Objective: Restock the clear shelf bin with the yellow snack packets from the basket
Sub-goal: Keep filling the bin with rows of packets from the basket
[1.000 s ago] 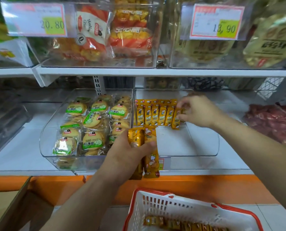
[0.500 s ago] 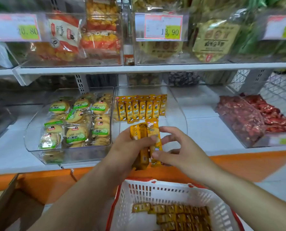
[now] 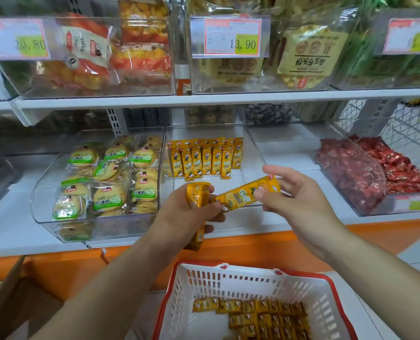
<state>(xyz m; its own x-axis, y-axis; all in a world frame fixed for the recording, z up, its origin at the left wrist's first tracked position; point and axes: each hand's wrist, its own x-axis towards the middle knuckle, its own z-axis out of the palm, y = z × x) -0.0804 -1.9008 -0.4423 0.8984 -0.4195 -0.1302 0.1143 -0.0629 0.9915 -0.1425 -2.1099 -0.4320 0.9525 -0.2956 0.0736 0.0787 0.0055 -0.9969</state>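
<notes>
My left hand (image 3: 179,219) grips a small bunch of yellow snack packets (image 3: 197,202) upright in front of the clear shelf bin (image 3: 253,146). Between thumb and fingers, my right hand (image 3: 299,200) pinches one yellow packet (image 3: 243,195), tilted, its lower end still beside the bunch. Several yellow packets (image 3: 204,159) stand in a row at the back of the bin. Below, the white basket with a red rim (image 3: 228,278) holds several more yellow packets (image 3: 260,317).
A clear bin of green-labelled round biscuits (image 3: 106,182) stands left of the target bin. A bin of red packets (image 3: 366,173) is to the right. The upper shelf (image 3: 204,99) overhangs, carrying price tags and bagged snacks. A cardboard box (image 3: 13,303) sits lower left.
My right hand left the row in the bin, came back to the bunch in my left hand and has drawn one packet out to the right. The view shifted down and right.
</notes>
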